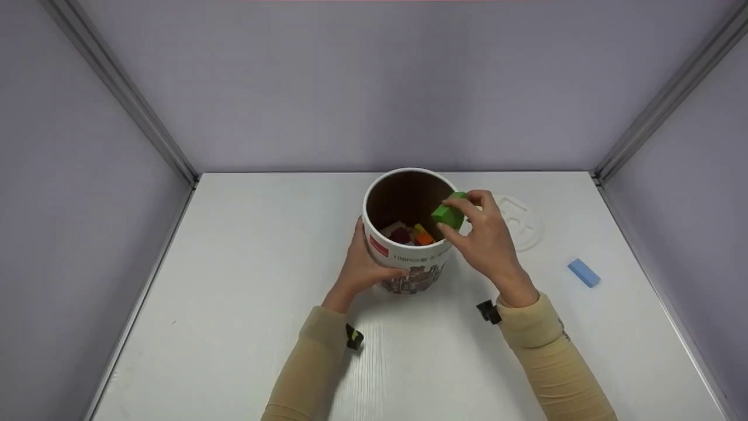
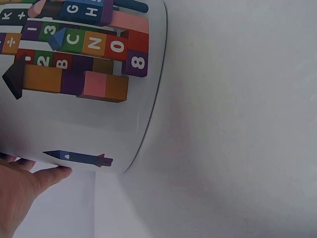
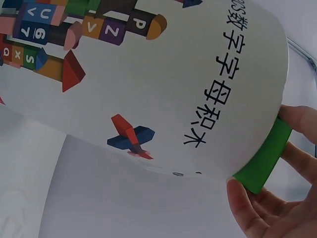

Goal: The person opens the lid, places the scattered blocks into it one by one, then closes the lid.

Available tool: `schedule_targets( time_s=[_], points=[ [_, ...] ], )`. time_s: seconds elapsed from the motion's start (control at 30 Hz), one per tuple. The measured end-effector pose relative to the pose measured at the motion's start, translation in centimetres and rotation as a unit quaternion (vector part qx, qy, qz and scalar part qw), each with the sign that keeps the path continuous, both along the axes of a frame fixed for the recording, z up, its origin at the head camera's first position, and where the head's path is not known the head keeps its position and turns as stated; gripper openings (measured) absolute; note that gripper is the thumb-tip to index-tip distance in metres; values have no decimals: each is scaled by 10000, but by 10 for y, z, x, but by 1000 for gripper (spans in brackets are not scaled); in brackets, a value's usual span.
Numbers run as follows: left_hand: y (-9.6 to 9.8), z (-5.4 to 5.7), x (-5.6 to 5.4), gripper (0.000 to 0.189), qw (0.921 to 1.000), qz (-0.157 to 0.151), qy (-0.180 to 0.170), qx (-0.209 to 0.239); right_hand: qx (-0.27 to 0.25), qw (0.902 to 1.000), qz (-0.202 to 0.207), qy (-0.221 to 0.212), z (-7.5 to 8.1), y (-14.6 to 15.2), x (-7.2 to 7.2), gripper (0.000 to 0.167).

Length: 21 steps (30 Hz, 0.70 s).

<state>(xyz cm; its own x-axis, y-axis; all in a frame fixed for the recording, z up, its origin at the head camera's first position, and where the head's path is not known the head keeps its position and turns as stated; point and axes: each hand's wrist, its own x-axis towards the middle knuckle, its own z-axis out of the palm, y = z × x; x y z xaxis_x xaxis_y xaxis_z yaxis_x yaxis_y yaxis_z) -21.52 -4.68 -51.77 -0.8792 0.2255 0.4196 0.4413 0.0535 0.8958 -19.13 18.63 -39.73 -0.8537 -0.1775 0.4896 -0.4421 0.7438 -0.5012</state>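
The green block (image 1: pixel 449 214) sat pinched between the right hand's (image 1: pixel 486 238) thumb and fingertips, poised right at the far-right rim of the open cardboard tub (image 1: pixel 409 257), apparently touching the edge. The left hand (image 1: pixel 363 268) curled around the tub's near-left wall. Inside lay coloured blocks (image 1: pixel 412 234). A white lid (image 1: pixel 520 222) lay just beside the tub; a blue block (image 1: pixel 584 272) rested well apart, with bare white table (image 1: pixel 245 280) to the left.
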Motion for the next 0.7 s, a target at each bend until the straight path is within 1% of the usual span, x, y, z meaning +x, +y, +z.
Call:
schedule_targets(
  time_s=[0.17, 0.23, 0.33, 0.43, 0.57, 0.63, 0.7],
  points=[
    [-1, 1, 0, 130, 10000, -2, 28, -19, 360, 9993, -25, 35, -8, -5, -2, 41],
    [-1, 0, 0, 130, 10000, 14, 53, -6, 388, 9992, 16, 43, -9, -6, -3, 44],
    [-1, -3, -1, 130, 9999, 51, 102, -9, 287, 9995, 92, 51, -10, -5, -2, 48],
    [0, -13, -6, 132, 9998, 105, 126, -82, 113, 9998, 112, 70, -10, -1, 0, 50],
    [1, -28, -16, 136, 9996, 138, 108, -205, -196, 9998, 25, 103, -12, 11, 3, 50],
    [1, -31, -18, 136, 9996, 147, 96, -240, -373, 9992, -37, 99, -16, 19, 5, 50],
    [1, -32, -18, 136, 9995, 153, 120, -241, -518, 9986, -121, 52, -22, 28, 6, 50]
  ],
)
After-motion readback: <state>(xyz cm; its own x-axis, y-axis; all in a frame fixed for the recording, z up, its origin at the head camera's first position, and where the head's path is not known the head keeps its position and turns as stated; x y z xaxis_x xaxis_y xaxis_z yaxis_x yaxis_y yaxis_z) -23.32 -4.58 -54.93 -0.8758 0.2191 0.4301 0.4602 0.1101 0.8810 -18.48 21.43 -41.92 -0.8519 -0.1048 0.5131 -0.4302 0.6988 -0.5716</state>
